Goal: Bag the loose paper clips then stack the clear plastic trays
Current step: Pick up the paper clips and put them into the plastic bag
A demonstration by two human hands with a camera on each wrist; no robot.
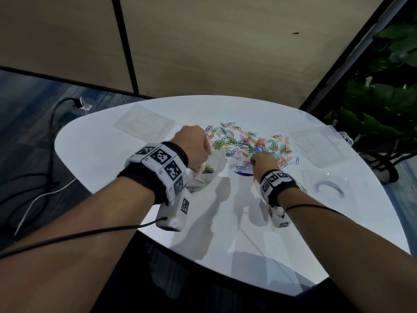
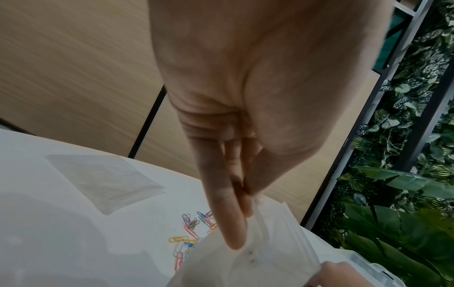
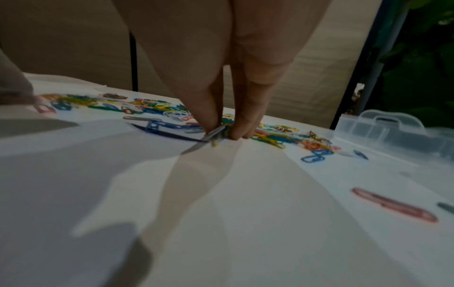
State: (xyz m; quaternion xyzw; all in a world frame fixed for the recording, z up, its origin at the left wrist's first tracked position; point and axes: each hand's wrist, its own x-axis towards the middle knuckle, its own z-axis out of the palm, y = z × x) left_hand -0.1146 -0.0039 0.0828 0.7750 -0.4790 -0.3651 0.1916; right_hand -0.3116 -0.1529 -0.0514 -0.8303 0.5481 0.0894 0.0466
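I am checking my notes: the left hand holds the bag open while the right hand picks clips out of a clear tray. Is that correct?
Not quite. The left hand does hold the bag open, but the right hand picks clips from the loose pile on the table, not from a tray. The right wrist view shows the fingers pinching clips on the bare tabletop.

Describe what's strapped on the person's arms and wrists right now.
Both forearms are bare, no sleeves. Each wrist carries a black band ringed with white blocks printed with black square markers, plus a white camera housing underneath. A thin black cable trails along each forearm.
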